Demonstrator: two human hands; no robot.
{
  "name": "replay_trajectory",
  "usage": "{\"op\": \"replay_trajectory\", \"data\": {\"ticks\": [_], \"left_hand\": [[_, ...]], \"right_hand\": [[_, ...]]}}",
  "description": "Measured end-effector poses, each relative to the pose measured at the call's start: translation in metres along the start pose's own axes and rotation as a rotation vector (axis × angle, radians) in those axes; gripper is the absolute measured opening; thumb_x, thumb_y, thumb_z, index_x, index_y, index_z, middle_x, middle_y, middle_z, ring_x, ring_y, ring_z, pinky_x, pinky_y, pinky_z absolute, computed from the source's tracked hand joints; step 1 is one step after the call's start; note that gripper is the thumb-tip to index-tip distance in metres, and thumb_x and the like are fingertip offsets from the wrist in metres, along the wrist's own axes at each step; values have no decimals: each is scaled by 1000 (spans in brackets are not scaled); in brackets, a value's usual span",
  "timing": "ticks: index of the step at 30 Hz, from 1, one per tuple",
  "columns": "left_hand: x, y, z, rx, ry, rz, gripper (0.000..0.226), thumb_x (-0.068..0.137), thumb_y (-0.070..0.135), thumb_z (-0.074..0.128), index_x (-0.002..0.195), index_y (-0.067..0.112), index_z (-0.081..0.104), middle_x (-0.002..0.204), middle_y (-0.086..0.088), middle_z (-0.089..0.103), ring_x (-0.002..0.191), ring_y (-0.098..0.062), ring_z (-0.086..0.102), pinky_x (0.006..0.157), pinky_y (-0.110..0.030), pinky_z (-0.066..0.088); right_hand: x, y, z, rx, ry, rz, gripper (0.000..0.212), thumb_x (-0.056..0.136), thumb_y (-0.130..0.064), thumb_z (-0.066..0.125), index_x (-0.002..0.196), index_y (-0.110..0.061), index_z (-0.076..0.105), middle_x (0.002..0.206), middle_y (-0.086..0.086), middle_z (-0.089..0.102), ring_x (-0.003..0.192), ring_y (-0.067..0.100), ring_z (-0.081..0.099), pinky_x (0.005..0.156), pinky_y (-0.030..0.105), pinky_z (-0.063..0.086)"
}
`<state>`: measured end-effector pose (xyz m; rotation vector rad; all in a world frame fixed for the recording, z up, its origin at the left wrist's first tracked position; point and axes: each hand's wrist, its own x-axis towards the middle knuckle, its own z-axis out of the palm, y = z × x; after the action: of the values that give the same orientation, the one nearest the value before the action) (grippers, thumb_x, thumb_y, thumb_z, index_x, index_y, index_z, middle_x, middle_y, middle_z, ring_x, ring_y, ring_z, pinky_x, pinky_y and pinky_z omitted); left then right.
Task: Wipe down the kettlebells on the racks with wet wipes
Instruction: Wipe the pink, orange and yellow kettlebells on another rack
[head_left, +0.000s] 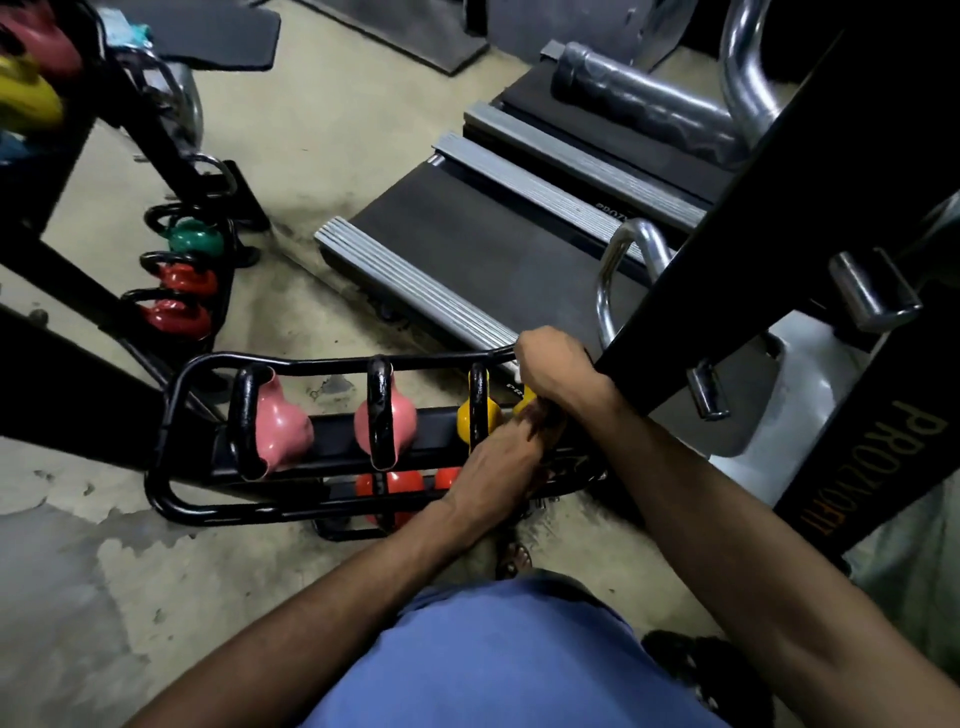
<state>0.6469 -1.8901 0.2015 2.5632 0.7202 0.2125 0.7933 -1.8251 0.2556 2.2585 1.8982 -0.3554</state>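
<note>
A low black rack holds two pink kettlebells and a yellow kettlebell in a row. A second yellow kettlebell stands at the rack's right end, mostly hidden by my hands. My right hand is curled over its handle, and a small bit of white wet wipe shows under the fingers. My left hand reaches in from below and grips the same kettlebell's body, its fingertips hidden. Red kettlebells sit on the lower tier.
A second rack at the left carries a green kettlebell and two red ones. Treadmill decks lie behind the rack. A black upright frame crosses on the right beside my right arm. The floor is bare concrete.
</note>
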Motion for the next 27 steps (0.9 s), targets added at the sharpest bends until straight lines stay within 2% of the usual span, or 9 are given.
{"op": "replay_trajectory", "data": {"ticks": [5,8,10,14,16,18,21,24,27], "left_hand": [[4,5,11,106,37,-23,58,94,16,61,150,12,45,151,-15,46,129,-35,51,102,-45,49],[3,15,6,110,110,-50,46,96,15,55,140,6,56,134,-17,59,113,-35,59,93,-44,52],[3,19,4,130,101,-62,44,95,19,47,132,2,63,125,-17,64,107,-34,61,90,-44,53],[5,14,7,192,63,-73,45,91,21,46,119,-5,69,115,-16,67,100,-33,65,83,-40,58],[6,12,5,195,50,-67,46,90,20,46,119,-7,69,121,-16,66,100,-32,66,78,-40,61],[8,11,1,182,19,-68,55,91,26,39,127,-6,66,131,-15,64,110,-30,66,77,-37,62],[7,16,-4,128,-39,-109,62,93,32,33,131,-7,62,141,-17,56,120,-34,60,74,-44,62],[6,19,-6,93,-50,-144,48,100,15,47,141,-10,49,151,-17,42,121,-40,54,81,-54,58],[7,16,-5,95,-36,-139,43,100,10,47,141,-2,48,151,-15,33,114,-42,56,76,-55,53]], "right_hand": [[-6,2,-5,-118,-87,-194,17,92,-4,52,102,-4,65,107,16,67,94,37,67,67,37,44],[-8,6,1,-113,-20,-157,13,92,-4,52,97,-7,64,107,16,68,97,36,68,68,37,46],[-8,6,6,-106,41,-99,16,91,-6,53,100,-7,66,105,14,69,96,36,69,73,37,53],[0,9,13,-116,55,-18,20,88,-8,60,105,-11,70,104,12,70,93,37,72,77,48,62],[6,11,12,-113,39,-6,22,88,-6,60,108,-10,70,109,12,70,96,37,72,78,50,62],[7,11,8,-87,13,-1,23,89,-4,58,108,-8,69,111,14,69,99,39,71,79,51,62],[3,10,7,-35,21,20,23,90,-1,55,108,-6,68,111,16,69,102,39,69,81,43,60],[2,13,6,92,38,108,18,90,-3,57,104,-3,68,107,19,70,100,41,70,76,41,56],[4,15,9,267,76,164,16,89,-9,55,92,-4,70,90,20,72,85,40,71,68,36,54]]}}
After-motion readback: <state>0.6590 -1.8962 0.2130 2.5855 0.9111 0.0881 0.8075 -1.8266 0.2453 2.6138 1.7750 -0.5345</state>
